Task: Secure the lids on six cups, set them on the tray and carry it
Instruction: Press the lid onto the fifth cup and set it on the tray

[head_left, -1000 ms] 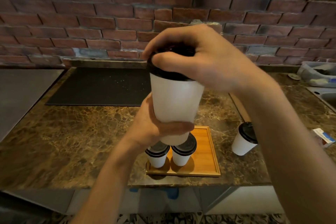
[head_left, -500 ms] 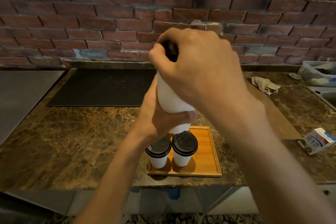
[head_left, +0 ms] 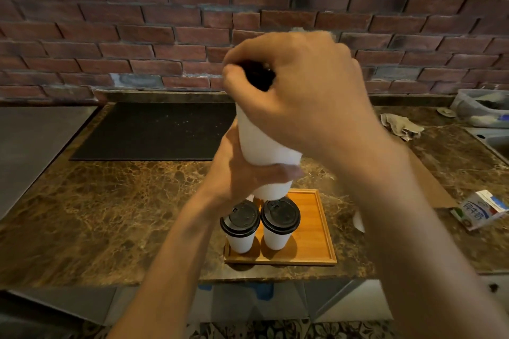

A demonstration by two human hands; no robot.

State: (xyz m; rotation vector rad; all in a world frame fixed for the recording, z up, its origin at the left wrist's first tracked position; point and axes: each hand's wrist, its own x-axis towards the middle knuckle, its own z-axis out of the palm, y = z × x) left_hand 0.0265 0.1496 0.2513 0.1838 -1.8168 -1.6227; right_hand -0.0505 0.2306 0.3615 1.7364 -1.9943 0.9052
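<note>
The left hand (head_left: 242,173) wraps the lower half of a smooth white paper cup (head_left: 261,143), which is lifted off the counter and tapers downward. The right hand (head_left: 300,91) is clamped over its top, fingers curled round a black plastic lid (head_left: 257,76) that shows only as a dark patch under the thumb.

Below them, at the front edge of the glossy brown marble counter (head_left: 110,215), sits a square wooden tray (head_left: 311,228) with a raised rim. Two lidded cups (head_left: 240,226) stand side by side in its front left corner, touching.

Toward the right end lie a tipped milk carton (head_left: 479,210) and a crumpled rag (head_left: 399,125). A flat black mat (head_left: 154,132) runs along the back edge under a rough red brick wall (head_left: 137,36).

A second ago the lid's full rim showed and the fingers only ringed it; now the palm covers it.
</note>
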